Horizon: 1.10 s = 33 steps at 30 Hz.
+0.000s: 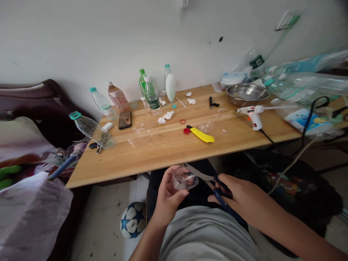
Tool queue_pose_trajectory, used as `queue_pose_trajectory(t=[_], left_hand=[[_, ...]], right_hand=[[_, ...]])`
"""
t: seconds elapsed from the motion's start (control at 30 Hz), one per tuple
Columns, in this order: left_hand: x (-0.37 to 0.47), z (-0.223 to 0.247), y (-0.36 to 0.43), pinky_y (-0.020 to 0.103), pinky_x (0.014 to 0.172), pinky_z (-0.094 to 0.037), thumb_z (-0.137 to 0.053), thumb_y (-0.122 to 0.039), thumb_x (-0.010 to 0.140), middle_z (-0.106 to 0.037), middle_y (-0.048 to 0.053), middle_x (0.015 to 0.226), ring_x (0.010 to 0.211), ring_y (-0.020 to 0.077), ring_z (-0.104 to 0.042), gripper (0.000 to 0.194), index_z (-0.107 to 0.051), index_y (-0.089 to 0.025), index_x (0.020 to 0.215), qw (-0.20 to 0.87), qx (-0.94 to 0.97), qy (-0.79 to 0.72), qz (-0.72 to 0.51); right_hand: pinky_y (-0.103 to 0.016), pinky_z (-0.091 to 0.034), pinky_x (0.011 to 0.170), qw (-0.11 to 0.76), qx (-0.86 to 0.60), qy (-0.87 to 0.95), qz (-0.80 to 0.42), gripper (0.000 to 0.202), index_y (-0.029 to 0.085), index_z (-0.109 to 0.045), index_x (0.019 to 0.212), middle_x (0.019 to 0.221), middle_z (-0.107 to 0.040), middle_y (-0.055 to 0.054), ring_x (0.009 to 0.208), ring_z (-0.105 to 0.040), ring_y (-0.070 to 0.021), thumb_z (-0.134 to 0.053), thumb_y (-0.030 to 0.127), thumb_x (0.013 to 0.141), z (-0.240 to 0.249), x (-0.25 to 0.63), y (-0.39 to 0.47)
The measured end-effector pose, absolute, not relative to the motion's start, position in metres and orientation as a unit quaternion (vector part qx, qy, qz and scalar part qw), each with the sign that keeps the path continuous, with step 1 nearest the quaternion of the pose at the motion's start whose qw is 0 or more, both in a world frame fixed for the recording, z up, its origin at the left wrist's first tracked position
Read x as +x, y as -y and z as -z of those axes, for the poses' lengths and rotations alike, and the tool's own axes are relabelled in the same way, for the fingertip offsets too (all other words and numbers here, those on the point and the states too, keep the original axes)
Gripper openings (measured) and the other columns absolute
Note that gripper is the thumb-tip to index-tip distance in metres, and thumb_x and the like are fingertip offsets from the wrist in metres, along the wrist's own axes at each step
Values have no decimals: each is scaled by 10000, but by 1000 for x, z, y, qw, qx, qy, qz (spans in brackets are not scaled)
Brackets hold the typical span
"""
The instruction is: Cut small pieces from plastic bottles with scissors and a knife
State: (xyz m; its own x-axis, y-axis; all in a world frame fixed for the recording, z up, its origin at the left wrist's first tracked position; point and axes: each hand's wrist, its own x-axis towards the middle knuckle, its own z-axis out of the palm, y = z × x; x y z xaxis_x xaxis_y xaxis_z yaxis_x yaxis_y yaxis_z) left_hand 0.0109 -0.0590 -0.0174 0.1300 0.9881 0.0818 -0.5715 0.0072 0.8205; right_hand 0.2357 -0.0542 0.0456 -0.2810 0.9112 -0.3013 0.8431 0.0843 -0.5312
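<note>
My left hand [170, 195] is closed around a clear plastic bottle piece [185, 179], held over my lap just off the table's front edge. In my right hand [233, 194] are scissors [221, 192] with dark blue handles. Their blades are parted and reach the upper rim of the plastic piece; whether an edge lies between them I cannot tell. On the table beyond lie a yellow utility knife [201, 135], a red bottle cap [186, 131] and a red ring [182, 121].
A glue gun [254, 115] with a lit red light stands at the right, near a metal bowl [247, 95]. Several bottles [153, 98] line the wooden table [152, 152]. A football [133, 220] rests on the floor. Cables hang at the right.
</note>
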Motion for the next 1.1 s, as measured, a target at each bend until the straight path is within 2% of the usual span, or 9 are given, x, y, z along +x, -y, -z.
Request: queue_pose_trajectory(t=[0.2, 0.5, 0.6, 0.7, 0.83, 0.97, 1.1], left_hand=[[9, 17, 60, 391, 968, -507, -813, -344, 780, -673, 91, 1209, 988, 205, -678, 570, -583, -247, 1293, 668, 360, -261, -596], [7, 16, 60, 349, 923, -508, -839, -398, 740, -692, 114, 1212, 947, 193, -676, 621, -597, -225, 1286, 691, 356, -245, -580], [7, 17, 59, 347, 915, -512, -854, -405, 716, -670, 117, 1260, 939, 189, -673, 632, -606, -236, 1272, 674, 361, -260, -590], [6, 20, 58, 345, 925, -516, -865, -389, 706, -658, 108, 1275, 966, 190, -671, 641, -604, -252, 1276, 664, 366, -267, -595], [5, 24, 58, 331, 946, -522, -887, -292, 684, -654, 81, 1293, 1052, 192, -660, 664, -598, -298, 1281, 656, 381, -265, -595], [6, 24, 59, 307, 927, -527, -896, -241, 667, -635, 77, 1336, 1022, 175, -673, 696, -597, -318, 1291, 660, 393, -260, -585], [7, 20, 61, 314, 937, -519, -900, -273, 661, -650, 82, 1316, 1042, 196, -669, 690, -614, -300, 1289, 670, 382, -275, -573]], right_hand=[[-279, -439, 625, 55, -603, 746, -278, 266, 247, -564, 768, 811, -728, 5, 761, -711, -217, -676, 470, 859, -46, 238, 54], [-272, -359, 533, 50, -622, 738, -257, 356, 248, -553, 688, 673, -711, 12, 616, -674, -205, -662, 550, 842, -46, 243, 48], [-265, -407, 603, 84, -603, 719, -335, 230, 250, -513, 738, 773, -743, 30, 708, -693, -182, -596, 387, 903, -49, 246, 47], [-266, -438, 700, 89, -570, 714, -397, 138, 250, -446, 789, 827, -742, 39, 803, -697, -164, -514, 214, 903, -50, 248, 50], [-301, -464, 764, 83, -547, 745, -372, 136, 247, -414, 877, 935, -685, -23, 881, -669, -193, -545, 219, 853, -46, 246, 57], [-358, -470, 875, 88, -542, 767, -331, 250, 220, -440, 975, 1054, -629, -86, 1050, -622, -252, -615, 280, 807, -44, 241, 59], [-339, -481, 783, 57, -579, 734, -350, 247, 230, -469, 932, 1018, -651, -61, 978, -651, -252, -652, 321, 793, -47, 234, 59]])
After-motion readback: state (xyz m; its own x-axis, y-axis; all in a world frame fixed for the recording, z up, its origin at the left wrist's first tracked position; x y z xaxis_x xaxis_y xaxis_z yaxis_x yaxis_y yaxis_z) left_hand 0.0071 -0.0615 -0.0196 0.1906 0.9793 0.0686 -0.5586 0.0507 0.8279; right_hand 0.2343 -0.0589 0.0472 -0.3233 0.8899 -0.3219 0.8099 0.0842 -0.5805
